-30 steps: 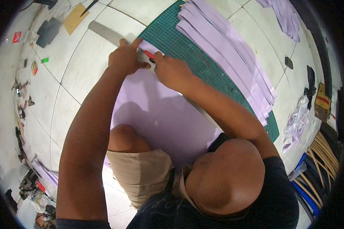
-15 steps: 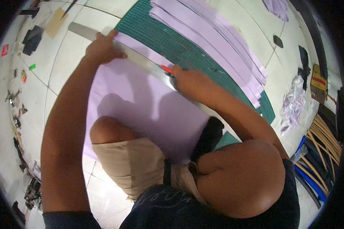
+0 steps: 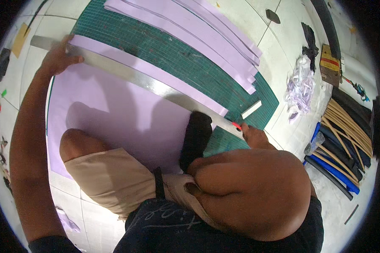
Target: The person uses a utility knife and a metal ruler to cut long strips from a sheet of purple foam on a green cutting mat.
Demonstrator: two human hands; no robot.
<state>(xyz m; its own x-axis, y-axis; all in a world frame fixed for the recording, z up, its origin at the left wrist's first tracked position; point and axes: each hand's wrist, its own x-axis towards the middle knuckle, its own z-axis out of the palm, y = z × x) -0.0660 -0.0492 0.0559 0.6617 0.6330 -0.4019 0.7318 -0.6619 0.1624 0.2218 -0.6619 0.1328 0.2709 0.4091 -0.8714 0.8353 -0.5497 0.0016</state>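
Note:
A long metal ruler (image 3: 156, 86) lies slantwise across a lilac sheet of material (image 3: 126, 101). My left hand (image 3: 60, 60) presses on the ruler's left end, thumb and fingers spread. Beyond the ruler's far edge runs a narrow lilac strip (image 3: 147, 69), apart from the mat's other pieces. My right hand (image 3: 255, 137) is closed around a red-tipped cutter knife (image 3: 237, 126), just past the strip's right end by the ruler's right end. My right knee partly hides that arm. Underneath lies a green cutting mat (image 3: 156, 44).
Several lilac strips (image 3: 190, 31) are stacked on the mat's far side. A small white bar (image 3: 251, 109) lies near its right corner. Further right are a heap of pale scraps (image 3: 300, 88), a worn box (image 3: 330, 63) and several wooden sticks (image 3: 346, 126). My socked foot (image 3: 196, 135) rests on the sheet.
My right hand has drawn the cutter knife along the ruler to its right end, near me. My left hand still presses the ruler's left end. The whole view has shifted to the right.

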